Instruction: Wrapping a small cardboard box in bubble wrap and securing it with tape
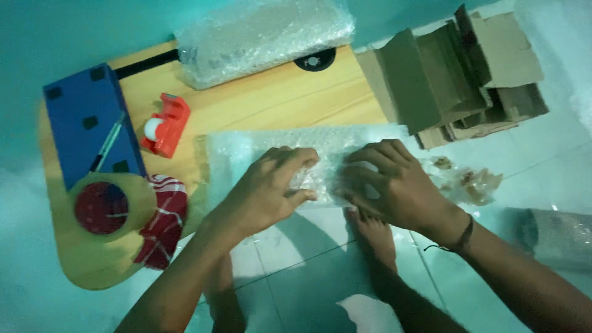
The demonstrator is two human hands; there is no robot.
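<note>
A: Views on record?
B: One, head-worn, close above the low wooden desk (290, 98), facing steeply down.
A: Coverage?
B: Desk top, tiled floor (308, 271), the person's forearms entering from the bottom edge. No second view.

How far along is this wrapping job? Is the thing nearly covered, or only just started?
Partway, it seems. Done: a sheet of bubble wrap is laid out on the low wooden table and already folded over something small. In hand: the left hand and right hand press that fold together. Left: the roll of clear tape and red tape dispenser lie untouched, and the flattened cardboard boxes are unassembled.
</note>
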